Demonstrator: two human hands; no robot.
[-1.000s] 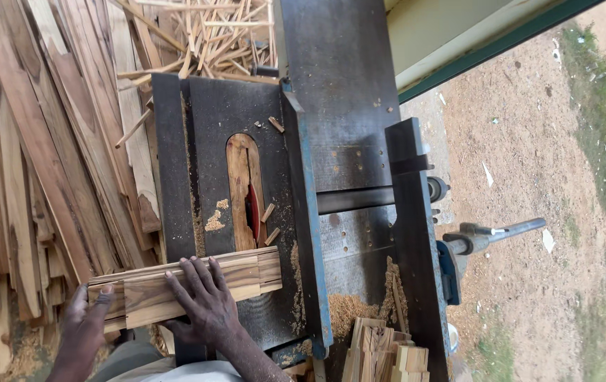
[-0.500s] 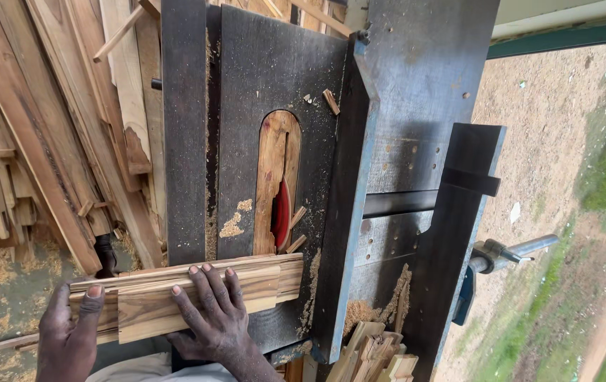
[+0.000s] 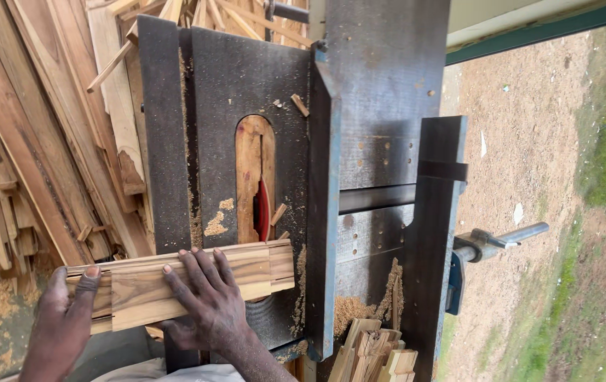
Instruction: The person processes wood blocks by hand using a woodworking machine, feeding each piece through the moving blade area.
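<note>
**A:** Start at the far left. What's over there?

**B:** A heap of long offcut planks (image 3: 27, 141), leaning and stacked beside the saw table. Sawdust lies on the ground under them.

**A:** And your left hand?

**B:** My left hand (image 3: 62, 318) is curled round the left end of a bundle of wood strips (image 3: 182, 283), thumb on top, fingers wrapped under where I can't see them.

**A:** Where does the bundle sit?

**B:** Crosswise on the near edge of the dark saw table (image 3: 239, 78), just short of the blade.

**A:** Right hand?

**B:** My right hand (image 3: 207, 301) lies flat on the middle of the bundle, fingers spread wide and pressing down, not gripping.

**A:** The blade?

**B:** The red saw blade (image 3: 263, 209) stands up through a wooden insert (image 3: 248, 170), just beyond the strips, apart from them. Small chips lie around it.

**A:** Further right?

**B:** A blue-edged fence rail (image 3: 322, 212), then short cut pieces (image 3: 373, 350) piled below, a metal handle (image 3: 504, 237), and bare dirt ground (image 3: 529, 106)
</note>
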